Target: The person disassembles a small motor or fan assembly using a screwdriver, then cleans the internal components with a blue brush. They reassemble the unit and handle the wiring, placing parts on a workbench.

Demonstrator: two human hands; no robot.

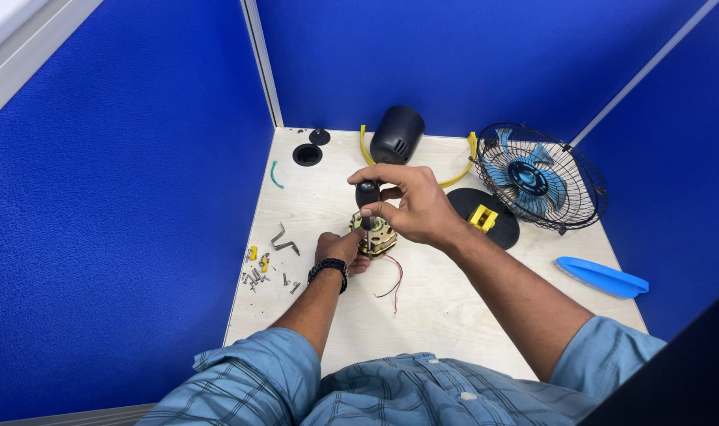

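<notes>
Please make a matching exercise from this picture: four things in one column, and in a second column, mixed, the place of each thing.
Things:
1. fan cage
2. blue blade
3. loose screws
4. black motor cover

Places:
A. back of the table, middle
B. near the left edge of the table
C. back right corner
D. right edge, nearer than the cage

Pairs: 1-C, 2-D, 3-B, 4-A

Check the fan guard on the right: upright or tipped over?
Tipped: the wire guard with its blue blades leans on the desk, beside the black base.
</notes>
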